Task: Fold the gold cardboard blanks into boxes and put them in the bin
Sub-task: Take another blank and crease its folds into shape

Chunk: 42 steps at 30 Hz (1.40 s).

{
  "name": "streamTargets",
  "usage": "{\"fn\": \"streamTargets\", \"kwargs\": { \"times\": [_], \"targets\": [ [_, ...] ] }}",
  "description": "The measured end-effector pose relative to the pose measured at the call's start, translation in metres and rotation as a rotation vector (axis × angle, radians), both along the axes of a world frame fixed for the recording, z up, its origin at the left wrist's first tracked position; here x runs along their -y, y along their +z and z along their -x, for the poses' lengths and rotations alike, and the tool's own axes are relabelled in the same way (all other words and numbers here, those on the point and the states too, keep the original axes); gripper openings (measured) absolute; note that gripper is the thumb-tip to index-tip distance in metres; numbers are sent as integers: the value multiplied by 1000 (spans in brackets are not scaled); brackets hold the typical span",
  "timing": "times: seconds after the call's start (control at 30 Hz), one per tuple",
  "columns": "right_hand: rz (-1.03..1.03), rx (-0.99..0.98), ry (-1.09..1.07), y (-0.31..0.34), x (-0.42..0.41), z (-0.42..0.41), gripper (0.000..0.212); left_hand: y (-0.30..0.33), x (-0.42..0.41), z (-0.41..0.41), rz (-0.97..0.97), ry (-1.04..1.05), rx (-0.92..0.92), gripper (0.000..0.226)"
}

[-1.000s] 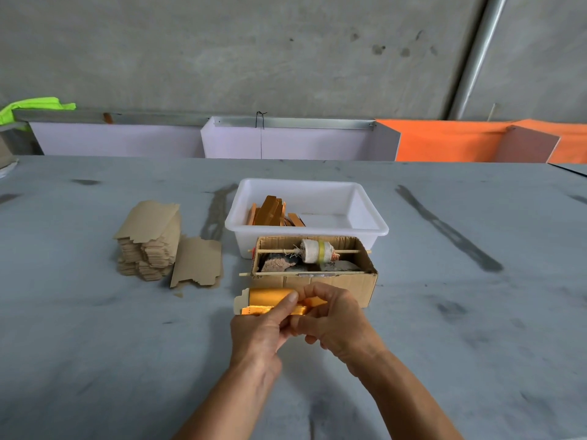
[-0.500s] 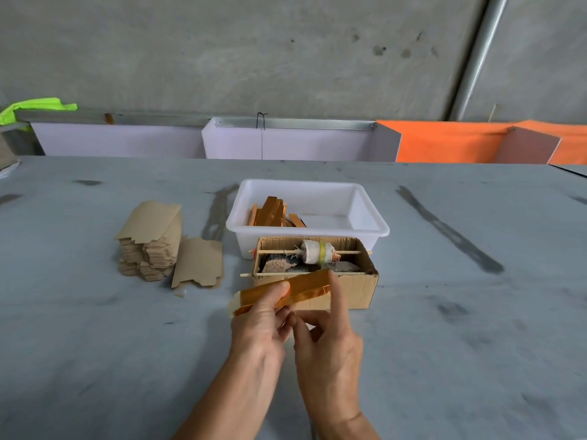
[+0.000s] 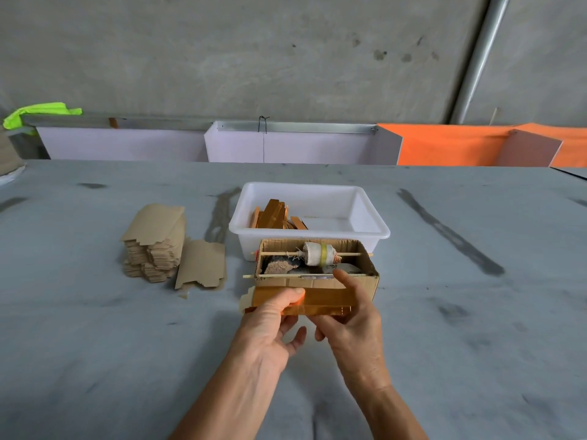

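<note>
Gold cardboard blank point(image 3: 320, 301), half folded into a long flat sleeve, held just above the tabletop point(image 3: 95, 344) right against the near wall of a brown carton point(image 3: 365, 282). Left hand point(image 3: 270, 322) clamped on the blank's left part, thumb curled over the top face and fingers underneath; right hand point(image 3: 352, 325) supporting the right end from below with curled fingers, forefinger lifted straight and free above it, so a partial grip only on that side. Likely trouble from here, as a judgement: thin glossy card slipping or springing back open under such a light right-hand hold; a crease going in crooked if the thumb presses off the score line; the pale tab sticking out at the left end getting crushed or missed when tucking. Close to the carton, so any upward swing of the blank likely to catch the thin sticks laid across the carton's open top, or the cloth roll point(image 3: 318, 254) threaded on the far one. White bin point(image 3: 374, 231) directly behind the carton, touching or nearly so, already holding a few gold boxes point(image 3: 273, 215) leaning in its left part; reaching it means lifting over the carton and its sticks. Stack of unfolded blanks point(image 3: 155, 242), brown side up, well to the left, with a loose one lying beside it.
</note>
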State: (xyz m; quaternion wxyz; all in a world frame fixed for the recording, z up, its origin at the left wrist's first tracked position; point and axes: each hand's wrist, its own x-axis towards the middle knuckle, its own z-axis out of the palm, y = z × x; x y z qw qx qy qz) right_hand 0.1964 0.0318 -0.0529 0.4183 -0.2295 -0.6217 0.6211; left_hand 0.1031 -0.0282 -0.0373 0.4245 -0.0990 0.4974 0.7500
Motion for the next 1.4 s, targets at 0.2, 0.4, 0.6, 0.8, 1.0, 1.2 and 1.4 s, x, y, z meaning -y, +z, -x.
{"fn": "streamTargets", "kwargs": {
  "times": [0.2, 0.4, 0.6, 0.8, 1.0, 1.2, 1.4],
  "targets": [
    [1, -96, -64, -10, -8, -8, 64, -5, -2, -11, 5, -39, 1, 55],
    [375, -155, -66, -13, -3, -3, 35, -11, -6, -23, 21, -41, 17, 48],
    [592, -68, 58, -15, 15, -15, 27, -10, -8, -8, 25, 39, 5, 29],
    [683, -107, 12, -10, 26, -4, 18, -17, -6, -18, 25, 5, -24, 36],
    [734, -70, -131, -13, 20, -4, 12, -24, 3, -24, -10, -3, -90, 29],
    [777, -82, -114, -11, 17, 0, 14, -26, 4, -27, 18, 71, -146, 17],
    [855, -155, -149, -7, 11, 6, 17, -27, 6, -31, 28, 33, -176, 16]
  ]
}}
